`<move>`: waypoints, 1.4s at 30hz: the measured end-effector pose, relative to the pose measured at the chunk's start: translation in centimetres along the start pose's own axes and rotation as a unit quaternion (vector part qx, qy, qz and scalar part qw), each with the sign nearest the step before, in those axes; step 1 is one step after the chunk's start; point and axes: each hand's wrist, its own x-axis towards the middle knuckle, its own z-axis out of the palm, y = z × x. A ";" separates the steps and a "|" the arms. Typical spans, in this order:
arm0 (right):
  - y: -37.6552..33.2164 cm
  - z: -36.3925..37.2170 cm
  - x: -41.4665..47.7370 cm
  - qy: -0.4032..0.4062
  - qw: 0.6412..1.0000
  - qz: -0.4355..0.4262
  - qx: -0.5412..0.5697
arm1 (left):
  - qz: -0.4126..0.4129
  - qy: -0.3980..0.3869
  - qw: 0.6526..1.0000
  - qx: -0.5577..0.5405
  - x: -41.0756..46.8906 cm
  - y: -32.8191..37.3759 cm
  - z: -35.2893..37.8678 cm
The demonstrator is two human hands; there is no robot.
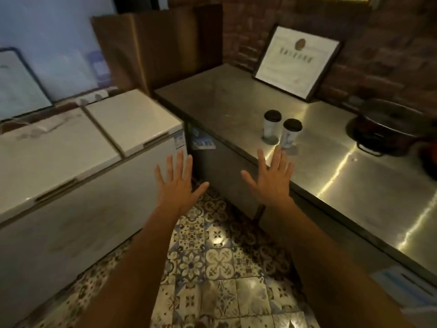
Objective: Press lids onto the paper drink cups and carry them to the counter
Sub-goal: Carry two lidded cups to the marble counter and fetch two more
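In the head view, both arms reach forward over the floor [212, 256], which has patterned tiles. The left hand [176, 183] is released, with its fingers straight and spread, and it holds nothing. It hangs in front of the white chest freezer [59, 150], near the freezer's right corner. The right hand [272, 183] is released in the same way, palm down, fingers spread, with nothing in it. Its fingertips lie over the front edge of the steel bench [236, 100]; whether they touch the metal cannot be told.

On the bench, just beyond the right hand, stand the task's things. One paper cup [271, 129] stands upright farther back, and the second cup [289, 138] stands upright just beside it, closer to the hand. Each cup has a black lid [272, 115] on top. The cups are close together, but whether they touch cannot be told.

Behind the cups, a framed certificate [298, 62] leans against the brick wall [383, 43]. To the right of the cups, well apart from them, a dark pot [387, 129] with a lid sits on the bench near the wall. A large brown paper bag [151, 43] stands behind the far left corner of the bench, between the bench and the freezer. Between the right hand and the nearer cup there is only bare steel with bright reflections.
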 end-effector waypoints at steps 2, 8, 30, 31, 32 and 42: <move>1.8 0.1 2.5 0.002 0.999 0.041 -0.001 | 0.036 -0.001 0.999 -0.024 4.2 1.7 0.1; 5.4 0.9 9.0 0.036 0.994 0.105 0.017 | 0.088 -0.003 0.989 -0.118 14.1 6.4 0.9; 20.3 11.1 27.3 0.011 0.866 0.283 0.412 | -0.035 -0.093 0.909 -0.405 36.1 24.6 11.1; 21.4 12.3 29.2 -0.005 0.858 0.292 0.422 | -0.058 -0.098 0.907 -0.406 37.9 26.1 12.0; 21.1 12.2 28.9 -0.004 0.856 0.289 0.429 | -0.062 -0.100 0.904 -0.410 37.8 26.5 11.8; 22.3 17.8 34.9 0.000 0.815 0.298 0.498 | -0.121 -0.103 0.846 -0.509 46.2 31.5 17.3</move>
